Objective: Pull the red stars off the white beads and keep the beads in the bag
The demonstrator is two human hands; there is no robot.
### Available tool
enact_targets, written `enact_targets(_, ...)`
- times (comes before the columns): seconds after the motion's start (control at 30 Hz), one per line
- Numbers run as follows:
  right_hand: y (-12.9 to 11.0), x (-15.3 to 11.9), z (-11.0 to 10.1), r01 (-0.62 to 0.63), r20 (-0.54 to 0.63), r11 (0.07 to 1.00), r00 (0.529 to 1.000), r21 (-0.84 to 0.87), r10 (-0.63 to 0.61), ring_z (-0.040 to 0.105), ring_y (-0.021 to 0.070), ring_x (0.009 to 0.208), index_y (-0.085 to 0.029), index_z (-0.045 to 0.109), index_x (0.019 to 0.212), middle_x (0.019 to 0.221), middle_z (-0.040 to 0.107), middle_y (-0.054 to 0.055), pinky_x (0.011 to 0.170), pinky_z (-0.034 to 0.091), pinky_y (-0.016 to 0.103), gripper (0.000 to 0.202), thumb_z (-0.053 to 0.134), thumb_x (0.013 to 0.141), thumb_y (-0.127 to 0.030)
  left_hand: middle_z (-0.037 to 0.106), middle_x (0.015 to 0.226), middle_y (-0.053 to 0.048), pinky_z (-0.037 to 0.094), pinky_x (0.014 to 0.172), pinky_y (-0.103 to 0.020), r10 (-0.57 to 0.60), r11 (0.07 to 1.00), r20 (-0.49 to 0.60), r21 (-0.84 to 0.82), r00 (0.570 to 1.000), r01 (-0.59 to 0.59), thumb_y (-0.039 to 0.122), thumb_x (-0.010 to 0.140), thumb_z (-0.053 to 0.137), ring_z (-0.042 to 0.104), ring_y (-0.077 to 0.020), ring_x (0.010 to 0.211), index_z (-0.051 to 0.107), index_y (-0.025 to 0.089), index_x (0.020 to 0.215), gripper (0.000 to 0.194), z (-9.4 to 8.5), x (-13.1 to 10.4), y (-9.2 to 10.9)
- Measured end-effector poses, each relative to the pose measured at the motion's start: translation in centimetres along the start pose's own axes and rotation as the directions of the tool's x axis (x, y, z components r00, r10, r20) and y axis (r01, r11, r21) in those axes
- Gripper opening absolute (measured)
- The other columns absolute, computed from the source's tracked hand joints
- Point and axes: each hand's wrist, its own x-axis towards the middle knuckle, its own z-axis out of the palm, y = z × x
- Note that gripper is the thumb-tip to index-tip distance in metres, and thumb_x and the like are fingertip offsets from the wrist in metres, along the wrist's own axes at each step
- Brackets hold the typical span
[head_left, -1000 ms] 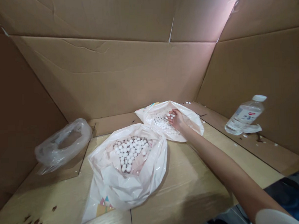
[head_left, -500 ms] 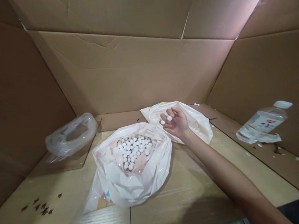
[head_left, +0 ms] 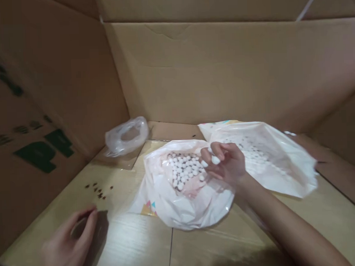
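the right hand [head_left: 232, 162] was clasped round white balls [head_left: 215, 160] over the right side of the near bag [head_left: 181, 211]; the left hand [head_left: 67, 243] (fingertips meeting or not, unclear) was farther from it, left and near, by dark bits [head_left: 100, 195].

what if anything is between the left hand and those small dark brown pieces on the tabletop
Nothing visible: only pale tabletop lies between the left hand and the small dark brown pieces. The nearer crumpled white plastic bag sits to the right, outside that gap.
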Motion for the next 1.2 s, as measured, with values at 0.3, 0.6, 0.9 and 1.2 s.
enact_targets(0.3,1.8,-0.4,-0.2,-0.088,-0.087,0.996,0.993,-0.030,0.085,0.024,0.0081,0.045,-0.017,0.041,0.057,0.059,0.027,-0.002,0.031,0.028,0.014,0.037,0.056,0.081,-0.039,0.070,0.104,-0.011,0.050,0.090,-0.036,-0.008,0.994,0.071,0.106,0.997,0.000,0.050,0.078,0.049,0.065,-0.0260,0.096,0.068,0.012,0.102,0.049,-1.5,2.2,2.4)
enact_targets(0.6,1.9,-0.6,0.0,-0.164,-0.186,0.986,0.970,-0.019,0.158,0.028,0.0082,0.043,-0.018,0.048,0.054,0.059,0.031,-0.001,0.030,0.028,0.017,0.035,0.063,0.075,-0.041,0.069,0.102,-0.009,0.048,0.080,-0.031,0.048,0.994,0.158,0.088,0.986,-0.063,0.047,0.085,0.049,0.064,-0.0222,0.089,0.070,0.016,0.096,0.039,-0.5,2.8,3.0)
enact_targets(0.9,2.1,-0.6,0.1,-0.169,-0.167,0.986,0.972,0.003,0.167,0.029,0.0076,0.044,-0.018,0.051,0.056,0.059,0.036,0.000,0.033,0.028,0.017,0.034,0.064,0.077,-0.042,0.068,0.096,-0.008,0.045,0.076,-0.028,0.048,0.997,0.172,0.057,0.984,-0.059,0.042,0.083,0.051,0.063,-0.0206,0.085,0.069,0.018,0.088,0.030,-0.2,3.1,2.7)
enact_targets(1.2,2.4,-0.6,0.3,-0.154,-0.148,0.988,0.977,-0.002,0.152,0.028,0.0089,0.044,-0.018,0.052,0.056,0.058,0.034,0.000,0.031,0.029,0.017,0.032,0.061,0.078,-0.040,0.071,0.090,-0.009,0.045,0.074,-0.031,-0.035,0.998,0.192,-0.047,0.981,0.044,0.049,0.078,0.054,0.063,-0.0231,0.082,0.068,0.017,0.083,0.036,-0.6,3.2,2.8)
